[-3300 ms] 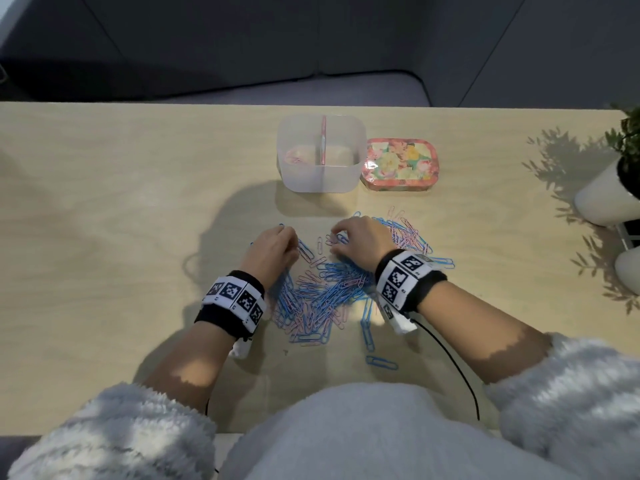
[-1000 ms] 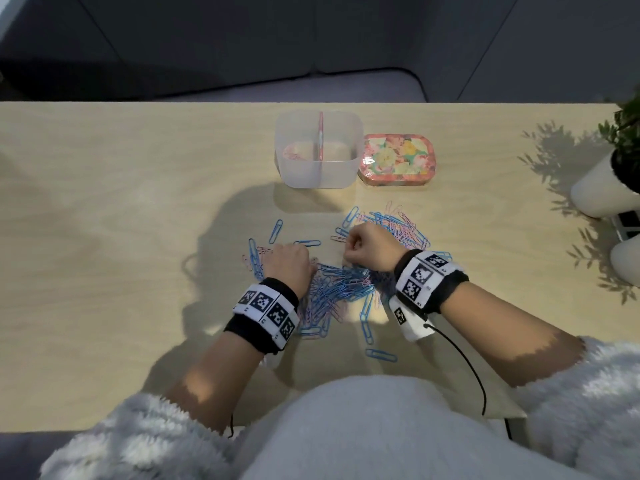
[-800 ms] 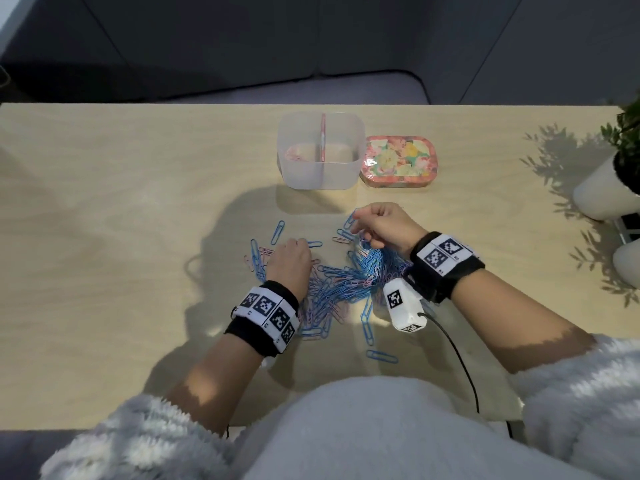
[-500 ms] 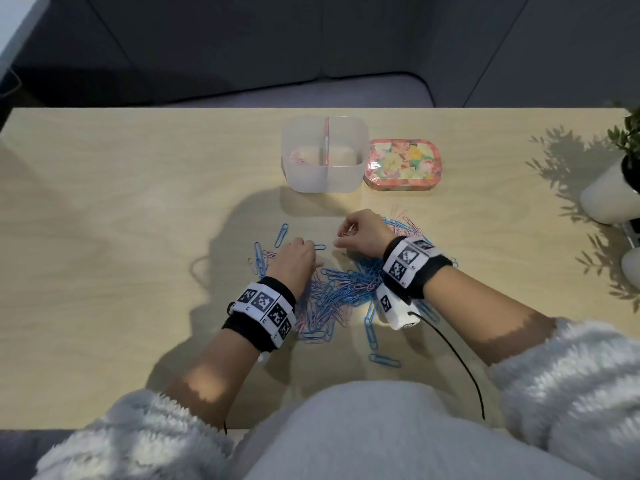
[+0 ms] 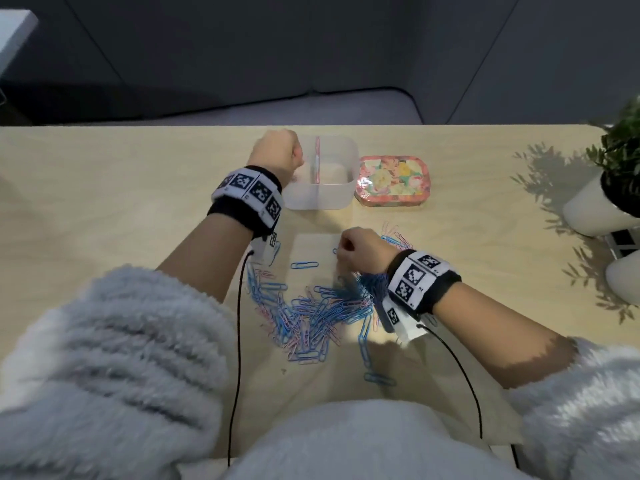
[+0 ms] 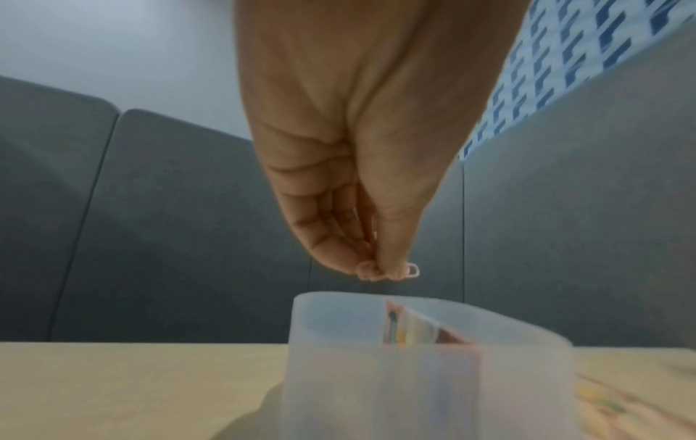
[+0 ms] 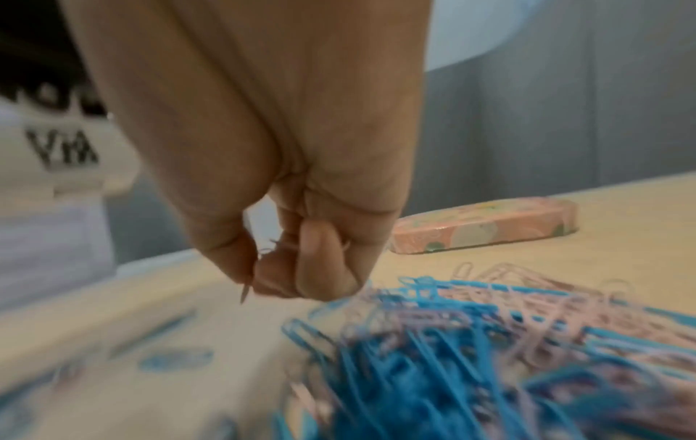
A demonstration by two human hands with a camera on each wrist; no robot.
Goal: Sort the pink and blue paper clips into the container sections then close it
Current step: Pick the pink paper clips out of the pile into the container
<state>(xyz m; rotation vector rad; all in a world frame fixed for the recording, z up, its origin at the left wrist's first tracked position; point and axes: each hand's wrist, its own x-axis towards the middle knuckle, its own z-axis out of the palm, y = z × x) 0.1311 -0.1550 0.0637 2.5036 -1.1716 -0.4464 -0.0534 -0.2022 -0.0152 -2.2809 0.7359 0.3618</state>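
Observation:
A clear plastic container [image 5: 320, 199] with a pink divider [image 5: 317, 160] stands at the table's far middle. My left hand [image 5: 277, 152] hovers over its left section and pinches pink paper clips [image 6: 388, 272] just above the container rim [image 6: 425, 306]. A mixed pile of pink and blue paper clips [image 5: 311, 313] lies on the table in front of me. My right hand [image 5: 360, 251] sits at the pile's far right edge, fingers curled around a few pink paper clips [image 7: 278, 247]. The pile [image 7: 471, 333] fills the foreground of the right wrist view.
The floral lid [image 5: 393, 180] lies flat just right of the container, also seen as the lid [image 7: 485, 229] in the right wrist view. White plant pots [image 5: 595, 209] stand at the table's right edge. Single blue clips [image 5: 304, 265] lie apart from the pile.
My left hand has left the pile and risen forward to above the container's left section, carrying pink clips. My right hand stays at the pile, fingers curled.

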